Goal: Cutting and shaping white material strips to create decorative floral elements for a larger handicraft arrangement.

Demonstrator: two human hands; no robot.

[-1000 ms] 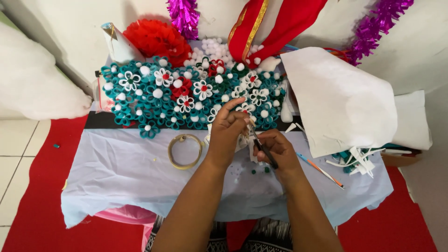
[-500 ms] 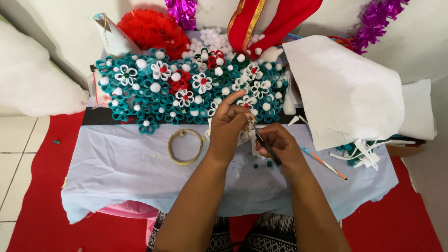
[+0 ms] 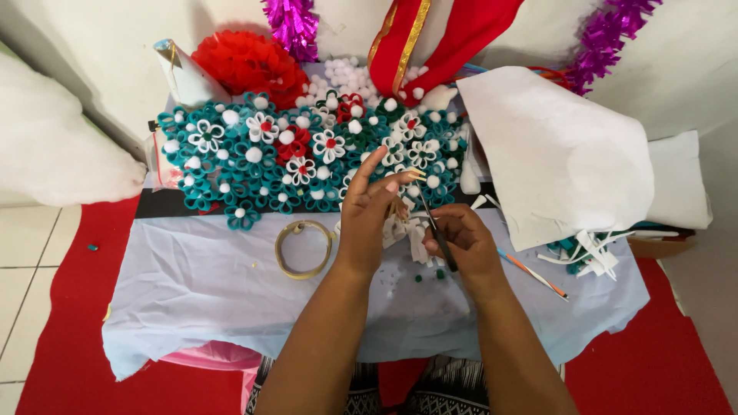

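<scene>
Between hands, slim tool (image 3: 437, 230) upright, lengthwise.

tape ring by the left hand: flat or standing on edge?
Flat. The tape ring lies on the pale cloth with its full round opening facing the camera, just beside the left hand, apart from it.

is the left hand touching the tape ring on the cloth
Apart. The head view shows bare pale cloth between the left hand and the tape ring; the hand is raised over white strips.
</scene>
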